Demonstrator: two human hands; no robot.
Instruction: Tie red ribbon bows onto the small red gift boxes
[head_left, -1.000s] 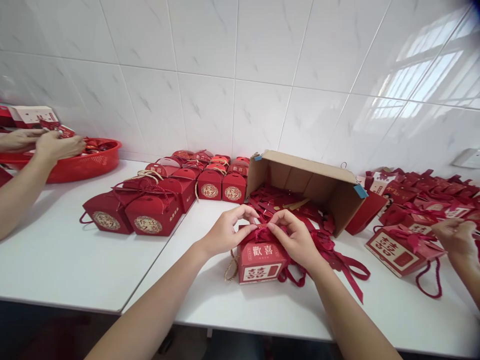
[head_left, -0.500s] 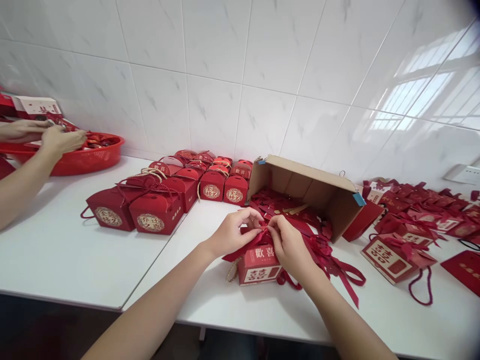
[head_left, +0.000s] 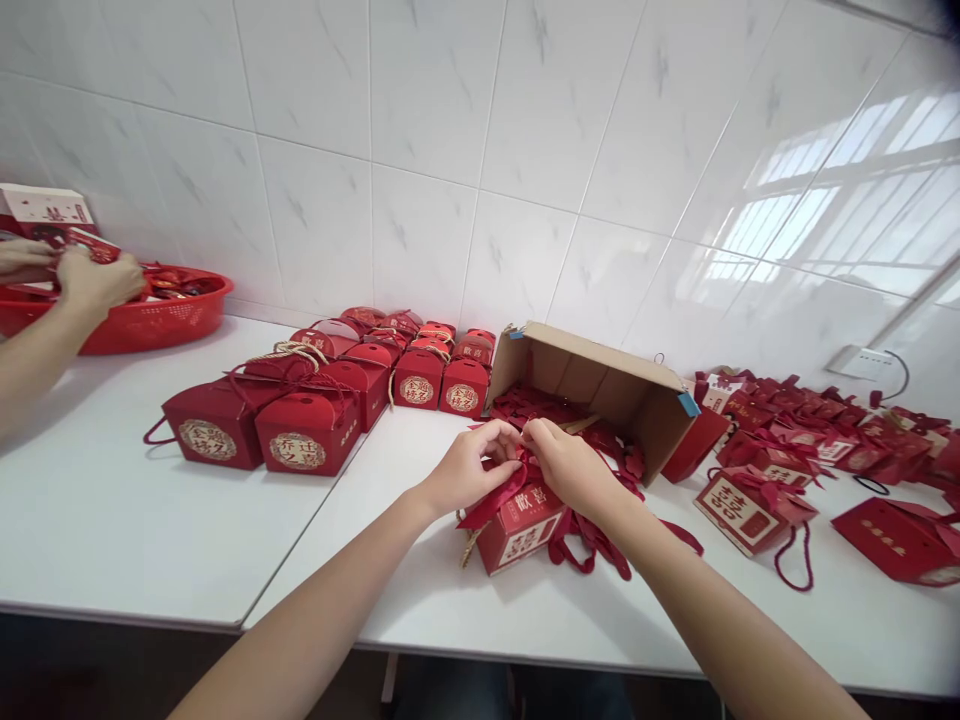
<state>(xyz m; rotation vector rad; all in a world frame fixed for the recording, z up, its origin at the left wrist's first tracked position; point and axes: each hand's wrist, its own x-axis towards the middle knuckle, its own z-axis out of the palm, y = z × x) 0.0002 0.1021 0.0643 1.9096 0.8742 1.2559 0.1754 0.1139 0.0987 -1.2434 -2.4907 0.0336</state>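
A small red gift box (head_left: 517, 530) with pale printed characters sits on the white table in front of me, slightly turned. Over its top, a dark red ribbon (head_left: 501, 488) is pinched in both hands. My left hand (head_left: 474, 465) is closed on the ribbon from the left, thumb and forefinger curled together. From the right, my right hand (head_left: 566, 465) is closed at the same ribbon, its fingertips close to the left ones and partly hidden. A twisted straw-coloured cord hangs at the box's left side. Loose ribbons (head_left: 592, 545) lie just behind and right of the box.
Behind my hands, an open cardboard carton (head_left: 600, 365) lies on its side with red pieces inside. Finished-looking red boxes (head_left: 304, 425) stand left, others (head_left: 754, 510) crowd the right. At far left, another person's hands (head_left: 94, 280) work over a red plastic basket (head_left: 161, 325).
My view has shifted slightly to the right. My right hand has turned and moved up over the ribbon, and the gift box has rotated a little. The other person's hands now hold a red packet.
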